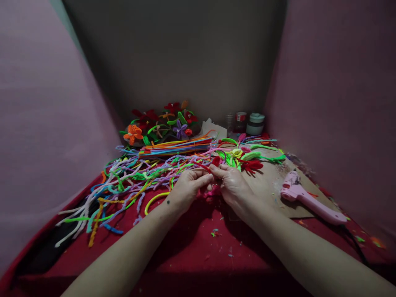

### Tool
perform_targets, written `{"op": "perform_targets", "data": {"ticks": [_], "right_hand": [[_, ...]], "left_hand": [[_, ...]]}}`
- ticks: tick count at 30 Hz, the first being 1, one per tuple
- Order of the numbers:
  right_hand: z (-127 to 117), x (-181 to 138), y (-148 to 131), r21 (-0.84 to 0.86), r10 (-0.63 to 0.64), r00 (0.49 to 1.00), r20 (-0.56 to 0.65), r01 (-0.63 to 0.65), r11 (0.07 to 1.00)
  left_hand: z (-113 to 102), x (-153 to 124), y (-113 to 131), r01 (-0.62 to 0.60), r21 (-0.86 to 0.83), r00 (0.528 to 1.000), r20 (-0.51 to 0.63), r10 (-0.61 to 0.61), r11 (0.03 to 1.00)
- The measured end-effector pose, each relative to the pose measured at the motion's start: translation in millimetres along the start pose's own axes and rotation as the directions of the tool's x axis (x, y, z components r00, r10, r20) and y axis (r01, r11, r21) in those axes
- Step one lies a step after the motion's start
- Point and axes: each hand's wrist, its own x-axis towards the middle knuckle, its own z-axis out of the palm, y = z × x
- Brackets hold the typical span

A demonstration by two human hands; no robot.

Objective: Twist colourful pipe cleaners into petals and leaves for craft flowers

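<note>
My left hand (189,186) and my right hand (232,183) meet over the middle of the table, thumbs and fingers pinched close together. Between them is a red pipe cleaner (201,166); one thin end sticks out to the left, and a fuzzy red loop rises above the right fingertips. Part of it is hidden by my fingers. Some dark pink fuzzy pieces (213,192) show just beneath the hands. Just beyond the right hand lies a red pipe-cleaner flower (252,166) beside bright green leaf shapes (251,156).
Loose, crinkled pipe cleaners (130,181) spread over the left side, with a straight bundle (179,147) behind. Finished flowers (181,130) stand at the back, near a lidded jar (255,123). At right, a pink glue gun (312,200) rests across a cardboard sheet (266,192).
</note>
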Motion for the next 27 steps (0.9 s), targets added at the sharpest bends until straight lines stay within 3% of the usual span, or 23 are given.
{"op": "perform_targets", "data": {"ticks": [4,7,15,22,27], "right_hand": [[-3,0,9,-0.094,-0.084,0.996,-0.011,0.083,0.992],[-4,1,9,-0.116,-0.084,0.996,-0.004,0.083,0.99],[-4,-2,-3,-0.102,-0.065,0.996,0.064,0.072,0.992],[-4,-5,0,-0.135,-0.023,0.993,0.118,0.039,0.99],[-5,-5,-1,-0.163,-0.104,0.99,0.1,0.12,0.979]], "left_hand": [[8,0,-2,0.088,0.044,0.995,-0.048,-0.086,0.995],[5,1,0,0.078,0.151,0.994,-0.09,-0.065,0.985],[-14,-2,2,0.029,-0.018,0.999,0.025,-0.029,0.999],[-12,-4,3,0.008,0.022,0.998,-0.063,-0.006,1.0],[-13,-4,3,0.003,0.042,0.996,-0.094,0.001,0.999]]}}
